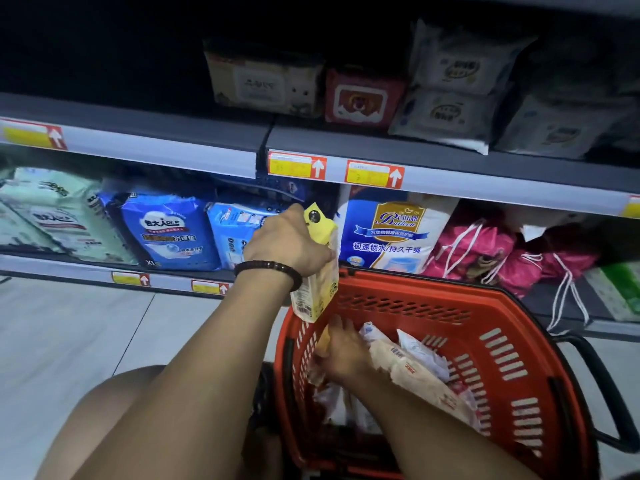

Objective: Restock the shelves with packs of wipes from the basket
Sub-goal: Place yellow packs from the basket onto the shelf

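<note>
The upper shelf carries the wipes: a beige pack, a red pack and pale stacked ones toward its right end. The pack in hand therefore probably belongs up there, not on the lower shelf among the big blue packs. The red basket sits on the floor just in front of the lower shelf's edge, with more packs heaped inside. The yellow pack hangs upright over the basket's far left rim, clenched near its top by the left hand, whose fingers wrap round it. To do the lift well, I judge it should clear the rim first and then rise past the price-tag strip. It should go in face-out beside a matching design, pushed back so it cannot tip off the front edge. A soft pack like this will likely buckle if squeezed hard. The right hand is down in the basket among the packs, and its fingers are buried, so I cannot tell whether it grasps one. The upper shelf's left end is too dark to read, the basket's bottom is hidden, and the labels are blurred.
</note>
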`<state>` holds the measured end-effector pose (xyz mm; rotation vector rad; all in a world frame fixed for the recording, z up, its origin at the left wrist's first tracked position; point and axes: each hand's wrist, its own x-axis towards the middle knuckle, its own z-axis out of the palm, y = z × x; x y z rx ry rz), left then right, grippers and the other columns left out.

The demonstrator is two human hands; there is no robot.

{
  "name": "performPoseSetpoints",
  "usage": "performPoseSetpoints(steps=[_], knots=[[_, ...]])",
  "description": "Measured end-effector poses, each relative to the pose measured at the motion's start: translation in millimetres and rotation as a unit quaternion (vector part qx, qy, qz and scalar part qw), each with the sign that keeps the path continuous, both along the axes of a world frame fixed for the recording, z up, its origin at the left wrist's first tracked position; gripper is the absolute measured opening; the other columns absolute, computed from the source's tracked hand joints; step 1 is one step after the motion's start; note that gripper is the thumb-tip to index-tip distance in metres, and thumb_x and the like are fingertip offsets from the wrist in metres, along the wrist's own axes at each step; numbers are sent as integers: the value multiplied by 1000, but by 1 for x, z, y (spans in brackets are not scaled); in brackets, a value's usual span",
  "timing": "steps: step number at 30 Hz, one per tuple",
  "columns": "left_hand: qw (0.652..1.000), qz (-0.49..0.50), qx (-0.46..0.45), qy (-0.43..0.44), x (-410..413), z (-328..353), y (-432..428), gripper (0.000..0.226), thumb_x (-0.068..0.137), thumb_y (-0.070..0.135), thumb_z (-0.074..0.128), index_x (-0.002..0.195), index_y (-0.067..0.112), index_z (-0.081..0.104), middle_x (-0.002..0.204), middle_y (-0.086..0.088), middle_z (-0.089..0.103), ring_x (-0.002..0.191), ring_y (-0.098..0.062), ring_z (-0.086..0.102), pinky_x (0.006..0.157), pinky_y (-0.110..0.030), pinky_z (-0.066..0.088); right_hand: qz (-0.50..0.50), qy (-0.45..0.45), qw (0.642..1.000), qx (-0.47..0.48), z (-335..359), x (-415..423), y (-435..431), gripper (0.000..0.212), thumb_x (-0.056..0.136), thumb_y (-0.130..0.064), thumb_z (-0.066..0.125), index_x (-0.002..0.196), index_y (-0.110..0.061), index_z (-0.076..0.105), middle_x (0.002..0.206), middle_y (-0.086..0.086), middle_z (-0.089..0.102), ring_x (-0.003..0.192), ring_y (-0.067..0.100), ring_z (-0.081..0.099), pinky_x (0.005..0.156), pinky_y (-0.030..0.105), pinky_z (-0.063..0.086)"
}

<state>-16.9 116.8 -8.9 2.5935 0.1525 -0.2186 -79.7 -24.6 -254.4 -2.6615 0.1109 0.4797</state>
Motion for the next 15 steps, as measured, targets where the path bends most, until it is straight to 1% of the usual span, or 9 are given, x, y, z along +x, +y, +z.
performPoseSetpoints(steps=[2, 4, 5, 7, 9, 10, 12, 13, 15], knots=[[1000, 2, -2, 7, 0, 2, 1, 58, 74, 56, 84, 115, 27, 54, 117, -4, 67, 109, -31, 65, 92, -47, 58, 11, -21, 999, 29, 11, 3, -11, 91, 73, -41, 83, 148, -24, 36, 143, 4, 49, 135, 30, 52, 110, 39, 46], [1000, 0, -3, 3, 0, 2, 0, 59, 75, 56, 84, 116, 27, 54, 119, -5, 67, 109, -31, 65, 91, -48, 58, 7, -21, 996, 90, 36, 6, -30, 86, 71, -40, 88, 141, -25, 40, 134, 2, 57, 126, 26, 58, 100, 33, 47], [1000, -1, 1, -3, -1, 3, -1, 59, 76, 57, 82, 117, 27, 53, 120, -5, 67, 110, -32, 65, 91, -48, 59, 1, -15, 993, 118, 52, 8, -43, 88, 69, -41, 92, 139, -24, 42, 130, 1, 61, 119, 24, 60, 94, 31, 47], [1000, 0, 6, -13, -3, 3, -4, 61, 80, 59, 78, 122, 24, 52, 122, -8, 67, 111, -34, 65, 90, -48, 58, -7, -1, 986, 169, 91, 7, -74, 97, 60, -44, 99, 139, -26, 45, 122, -1, 65, 104, 21, 68, 87, 34, 53], [1000, 12, -7, -13, -6, 5, -7, 61, 83, 61, 75, 123, 21, 53, 124, -9, 67, 112, -35, 65, 89, -45, 57, -10, 3, 971, 238, 128, 3, -104, 96, 49, -44, 102, 131, -25, 56, 109, -1, 71, 92, 19, 73, 87, 43, 60], [1000, 16, -22, -9, -7, 6, -10, 58, 84, 60, 75, 121, 19, 55, 123, -10, 68, 111, -34, 65, 88, -43, 56, -15, 0, 962, 273, 147, 0, -120, 90, 45, -41, 101, 124, -23, 63, 103, 0, 73, 89, 19, 73, 86, 43, 61], [998, 25, -58, 0, -9, 6, -13, 44, 87, 53, 76, 108, 17, 60, 119, -13, 70, 108, -35, 66, 87, -42, 57, -32, -21, 945, 326, 183, -4, -146, 76, 45, -30, 98, 115, -18, 71, 97, 2, 74, 88, 19, 70, 83, 34, 57], [996, 28, -79, 2, -11, 7, -18, 37, 88, 49, 76, 97, 17, 60, 116, -14, 71, 106, -36, 67, 87, -43, 59, -43, -41, 937, 345, 200, -8, -160, 70, 48, -25, 97, 113, -17, 72, 97, 2, 75, 89, 18, 70, 83, 32, 55], [990, 45, -131, 15, -13, 5, -26, 34, 88, 45, 78, 84, 18, 57, 109, -15, 73, 101, -36, 69, 88, -47, 61, -74, -105, 914, 385, 221, -17, -186, 63, 50, -22, 93, 110, -17, 75, 94, -1, 77, 87, 15, 71, 81, 32, 54]])
